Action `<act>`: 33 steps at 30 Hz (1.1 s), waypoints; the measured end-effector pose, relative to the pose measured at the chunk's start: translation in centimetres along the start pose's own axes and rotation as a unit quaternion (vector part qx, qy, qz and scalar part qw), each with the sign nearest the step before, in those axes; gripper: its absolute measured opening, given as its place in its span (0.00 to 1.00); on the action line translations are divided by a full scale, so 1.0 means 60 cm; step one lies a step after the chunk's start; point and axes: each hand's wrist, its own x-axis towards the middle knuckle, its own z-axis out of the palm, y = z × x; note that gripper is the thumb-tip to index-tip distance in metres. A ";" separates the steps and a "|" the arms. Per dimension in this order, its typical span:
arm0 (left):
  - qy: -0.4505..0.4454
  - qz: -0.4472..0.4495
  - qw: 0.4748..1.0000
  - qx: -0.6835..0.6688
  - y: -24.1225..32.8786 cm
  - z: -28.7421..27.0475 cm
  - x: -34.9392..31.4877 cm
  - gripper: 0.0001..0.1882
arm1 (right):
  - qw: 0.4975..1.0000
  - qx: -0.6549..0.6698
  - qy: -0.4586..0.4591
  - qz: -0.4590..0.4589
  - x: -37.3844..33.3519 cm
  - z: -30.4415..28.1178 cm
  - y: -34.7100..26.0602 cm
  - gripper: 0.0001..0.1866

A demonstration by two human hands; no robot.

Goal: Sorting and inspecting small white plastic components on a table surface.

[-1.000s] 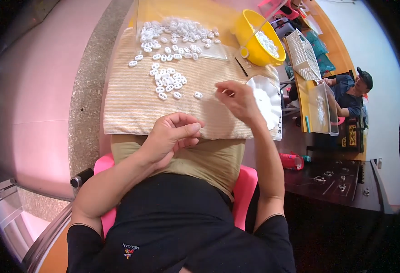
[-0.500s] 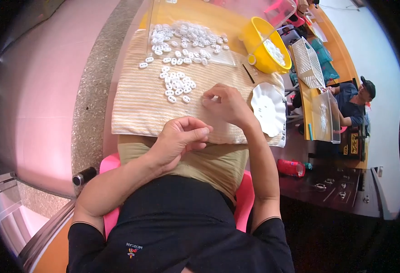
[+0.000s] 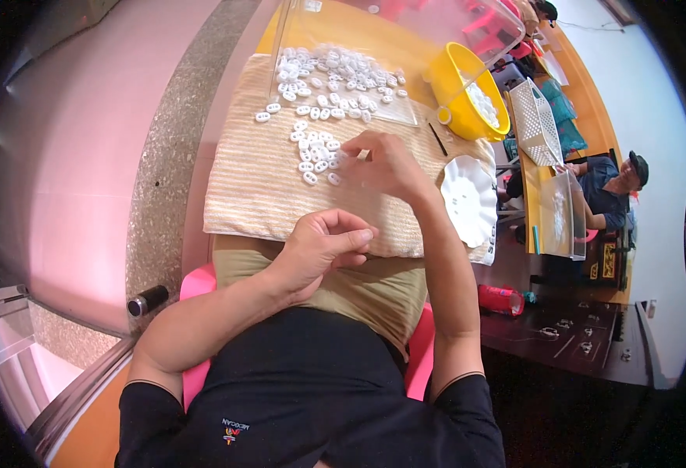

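Note:
My left hand point(image 3: 329, 248) is closed above the towel's near edge, thumb pressed against the index finger. Anything in that pinch is too small or hidden to make out. To its upper right, my right hand point(image 3: 386, 166) bends over the towel point(image 3: 257, 179), its fingertips beside a small group of white oval pieces with two holes point(image 3: 319, 148). Blur on those fingers hides whether they grip one. Farther back lies a larger heap of the same pieces point(image 3: 343, 66). To the right of my right hand is a white scalloped dish point(image 3: 471, 214) with a few small pieces in it.
A yellow basin point(image 3: 456, 66) holding white pieces stands at the far right, with a thin black stick point(image 3: 437, 140) in front. A clear plastic screen point(image 3: 436, 31) rises over the table's back. Beyond, a person point(image 3: 604, 183) sits at another table with a white basket point(image 3: 536, 121).
My right hand has moved left and forward to the small group of white pieces. My left hand keeps its pinch. The whole view has shifted slightly.

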 end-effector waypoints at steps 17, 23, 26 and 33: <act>-0.008 -0.004 1.000 0.001 0.000 0.001 -0.002 0.07 | 0.985 -0.111 0.098 0.088 0.109 -0.013 0.041 0.13; -0.008 0.000 1.000 0.008 0.003 0.003 -0.002 0.07 | 0.983 -0.124 0.096 0.093 0.108 -0.004 0.042 0.11; -0.010 0.000 1.000 0.008 0.001 0.001 -0.001 0.07 | 0.977 -0.162 0.129 0.041 0.101 0.005 0.041 0.12; -0.005 0.002 1.000 0.005 -0.002 0.003 -0.002 0.06 | 0.975 -0.203 0.091 0.009 0.093 0.002 0.030 0.09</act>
